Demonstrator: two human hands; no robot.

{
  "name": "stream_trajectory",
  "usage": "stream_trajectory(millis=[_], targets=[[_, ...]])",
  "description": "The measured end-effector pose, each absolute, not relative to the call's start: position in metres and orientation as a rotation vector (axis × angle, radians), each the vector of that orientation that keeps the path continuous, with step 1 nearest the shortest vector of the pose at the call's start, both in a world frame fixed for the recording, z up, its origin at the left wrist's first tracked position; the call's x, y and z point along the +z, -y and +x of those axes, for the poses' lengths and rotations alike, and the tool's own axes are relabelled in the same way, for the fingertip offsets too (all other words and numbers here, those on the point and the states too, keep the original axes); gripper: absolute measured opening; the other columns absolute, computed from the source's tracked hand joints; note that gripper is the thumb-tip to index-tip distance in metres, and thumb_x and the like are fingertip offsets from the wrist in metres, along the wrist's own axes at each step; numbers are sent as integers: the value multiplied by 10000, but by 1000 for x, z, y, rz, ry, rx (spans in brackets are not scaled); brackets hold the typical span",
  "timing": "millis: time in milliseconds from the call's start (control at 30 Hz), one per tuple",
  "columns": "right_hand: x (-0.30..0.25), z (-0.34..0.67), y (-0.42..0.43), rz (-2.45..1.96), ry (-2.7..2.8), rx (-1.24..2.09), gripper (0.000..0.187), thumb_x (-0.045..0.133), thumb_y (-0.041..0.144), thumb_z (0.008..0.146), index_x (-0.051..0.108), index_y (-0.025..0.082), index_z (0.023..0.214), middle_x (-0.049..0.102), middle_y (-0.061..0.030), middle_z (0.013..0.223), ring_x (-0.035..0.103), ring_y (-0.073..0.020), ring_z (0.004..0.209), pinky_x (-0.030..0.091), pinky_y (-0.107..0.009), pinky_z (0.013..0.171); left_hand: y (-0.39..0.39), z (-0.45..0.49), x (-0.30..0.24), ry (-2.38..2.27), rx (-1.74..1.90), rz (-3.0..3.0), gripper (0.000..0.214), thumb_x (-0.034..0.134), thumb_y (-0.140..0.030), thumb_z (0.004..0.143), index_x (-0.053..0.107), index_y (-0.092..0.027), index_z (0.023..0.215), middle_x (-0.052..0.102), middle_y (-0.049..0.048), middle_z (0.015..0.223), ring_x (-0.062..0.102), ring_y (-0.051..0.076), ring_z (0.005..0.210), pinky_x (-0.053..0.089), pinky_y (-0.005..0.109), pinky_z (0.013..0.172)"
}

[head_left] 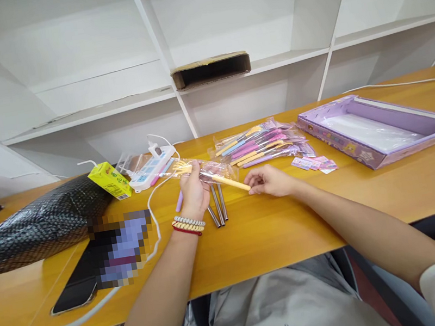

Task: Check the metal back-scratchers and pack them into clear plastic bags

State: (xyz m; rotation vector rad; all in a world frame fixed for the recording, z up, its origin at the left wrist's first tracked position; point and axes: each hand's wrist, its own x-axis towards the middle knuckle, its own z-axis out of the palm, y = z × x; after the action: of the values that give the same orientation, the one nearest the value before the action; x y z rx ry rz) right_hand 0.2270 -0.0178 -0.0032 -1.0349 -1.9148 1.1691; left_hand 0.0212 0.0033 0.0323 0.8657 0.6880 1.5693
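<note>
My left hand (194,191) is closed around a clear plastic sleeve (208,171) held just above the wooden desk (278,230). A yellow pen (229,182) sticks out of the sleeve's right end. My right hand (270,181) pinches the pen's free tip. Three dark metal rods (218,207) lie side by side on the desk right under my left hand. A purple pen (179,200) pokes out behind my left wrist, which wears beaded bracelets.
A pile of bagged pink, purple and yellow pens (259,144) lies behind, with small cards (313,163) beside it. A purple tray box (381,129) is at right. At left are a power strip (151,168), yellow carton (111,181), black bag (37,222) and phone (75,295).
</note>
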Motion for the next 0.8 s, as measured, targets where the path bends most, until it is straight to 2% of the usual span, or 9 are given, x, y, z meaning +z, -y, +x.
stream_trajectory(millis=[133, 233, 400, 533, 667, 800], targets=[[-3, 225, 20, -966, 1801, 1103, 282, 702, 305, 644, 519, 167, 809, 604, 4, 677, 575, -118, 605, 446, -246, 577, 2, 25, 30, -676, 1434, 934, 225, 678, -310, 707, 552, -140, 787, 639, 12, 690, 645, 139, 660, 534, 285, 675], [0, 225, 23, -944, 1797, 983, 382, 734, 347, 616, 477, 181, 845, 600, 3, 693, 566, -120, 596, 442, -248, 568, 8, 31, 28, -671, 1292, 965, 236, 672, -314, 714, 562, -135, 821, 650, 25, 728, 647, 146, 692, 536, 285, 676], [7, 225, 29, -950, 1927, 671, 563, 733, 353, 620, 464, 186, 1085, 625, -56, 912, 524, -112, 608, 434, -259, 577, 18, 41, 22, -648, 1143, 1010, 261, 663, -298, 729, 575, -141, 918, 667, 45, 807, 652, 160, 719, 544, 293, 673], [7, 225, 31, -911, 2092, 468, 496, 647, 294, 703, 484, 196, 1161, 605, -77, 1062, 556, -146, 744, 433, -269, 646, 19, 43, 20, -633, 1063, 1024, 262, 645, -306, 748, 570, -131, 928, 668, 62, 811, 650, 170, 727, 548, 308, 667], [4, 225, 32, -945, 2142, 395, 452, 581, 262, 755, 482, 191, 1191, 636, -54, 929, 555, -144, 710, 421, -256, 632, 19, 42, 21, -655, 1062, 1007, 239, 638, -311, 752, 568, -129, 889, 663, 57, 803, 646, 162, 737, 548, 297, 670], [4, 222, 33, -974, 2163, 412, 436, 595, 346, 766, 510, 189, 1164, 637, -36, 802, 550, -138, 648, 416, -247, 614, 19, 42, 21, -701, 1079, 995, 228, 657, -300, 732, 565, -129, 852, 656, 49, 793, 641, 157, 727, 543, 286, 662]])
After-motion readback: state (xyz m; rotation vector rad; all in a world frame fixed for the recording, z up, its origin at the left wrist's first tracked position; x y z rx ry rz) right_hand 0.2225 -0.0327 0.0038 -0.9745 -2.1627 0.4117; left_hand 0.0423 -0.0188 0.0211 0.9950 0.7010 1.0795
